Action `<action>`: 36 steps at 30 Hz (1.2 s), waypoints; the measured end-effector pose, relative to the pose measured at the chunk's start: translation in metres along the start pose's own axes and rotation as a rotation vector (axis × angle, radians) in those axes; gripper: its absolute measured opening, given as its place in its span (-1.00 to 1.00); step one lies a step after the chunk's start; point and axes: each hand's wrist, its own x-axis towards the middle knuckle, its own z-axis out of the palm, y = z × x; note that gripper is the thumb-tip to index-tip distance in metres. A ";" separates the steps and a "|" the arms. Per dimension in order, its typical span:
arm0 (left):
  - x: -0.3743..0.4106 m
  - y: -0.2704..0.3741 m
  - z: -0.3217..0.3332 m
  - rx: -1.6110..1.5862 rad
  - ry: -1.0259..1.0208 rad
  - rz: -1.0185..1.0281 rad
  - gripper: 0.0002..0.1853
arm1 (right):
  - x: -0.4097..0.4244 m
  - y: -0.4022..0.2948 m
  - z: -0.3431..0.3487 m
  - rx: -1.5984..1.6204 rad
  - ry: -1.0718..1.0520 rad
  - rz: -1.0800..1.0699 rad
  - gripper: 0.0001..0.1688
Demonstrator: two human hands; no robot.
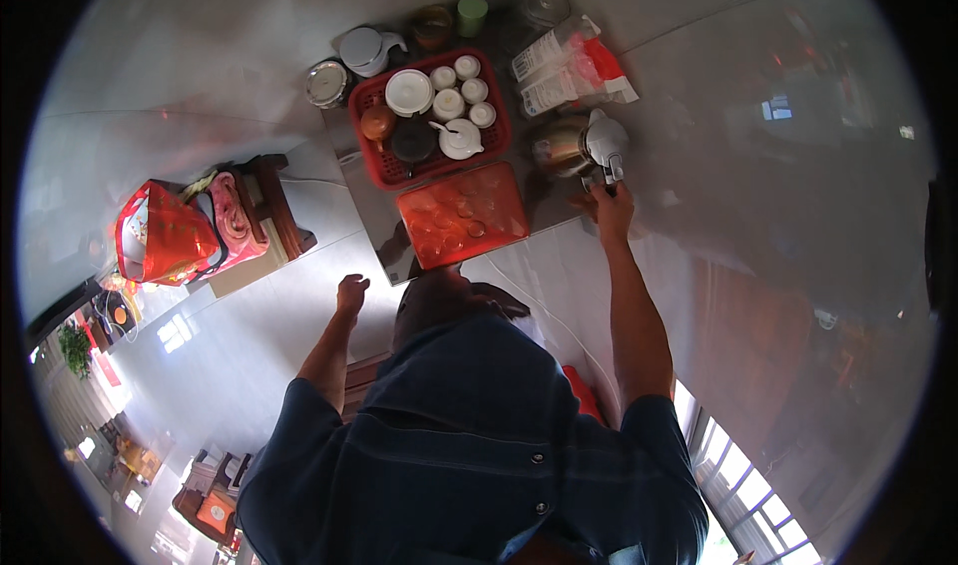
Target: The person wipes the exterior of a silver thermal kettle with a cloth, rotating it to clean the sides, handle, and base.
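My right hand point(615, 207) is closed on the handle of an electric kettle point(563, 147) with a light lid, at the right side of a dark tabletop. My left hand point(352, 294) hangs off the table's front left corner, holding nothing that shows, its fingers loosely curled. A red plastic basket point(357, 127) holds several white cups point(467, 66), a white lidded bowl point(409, 92), a white teapot point(460, 140), a black pot point(413, 140) and a brown clay pot point(378, 123). In front of the basket lies a red tray point(464, 213) with round marks.
Behind the basket stand a white jug point(362, 47), a lidded jar point(327, 83), a green canister point(472, 15) and a glass bowl point(545, 5). Plastic packages point(565, 67) lie behind the kettle. At left, a red bag point(176, 235) sits by a wooden stool point(277, 206). A cord point(550, 310) crosses the floor.
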 end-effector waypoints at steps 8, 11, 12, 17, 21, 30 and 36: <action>-0.023 0.143 0.022 -0.321 -0.050 0.211 -0.54 | 0.001 -0.017 0.006 0.085 0.002 0.064 -0.80; -0.011 0.155 0.022 -0.300 -0.018 0.273 -0.51 | 0.005 -0.004 0.001 0.082 0.011 0.060 -0.80; -0.005 0.154 0.022 -0.277 -0.012 0.276 -0.51 | 0.004 -0.002 0.000 0.083 0.009 0.049 -0.80; 0.014 0.132 0.025 -0.229 0.041 0.224 -0.49 | 0.006 0.000 -0.008 0.162 -0.086 0.101 -0.81; 0.038 0.090 0.034 -0.124 0.096 0.301 -0.53 | -0.003 0.047 -0.019 0.023 0.113 -0.140 -0.70; 0.051 0.107 0.063 0.329 0.441 0.568 -0.21 | -0.052 0.202 -0.017 -0.218 0.071 -0.047 -0.70; 0.049 0.142 0.075 0.445 0.499 0.673 -0.01 | 0.028 0.157 0.005 -0.649 0.123 -0.512 -0.53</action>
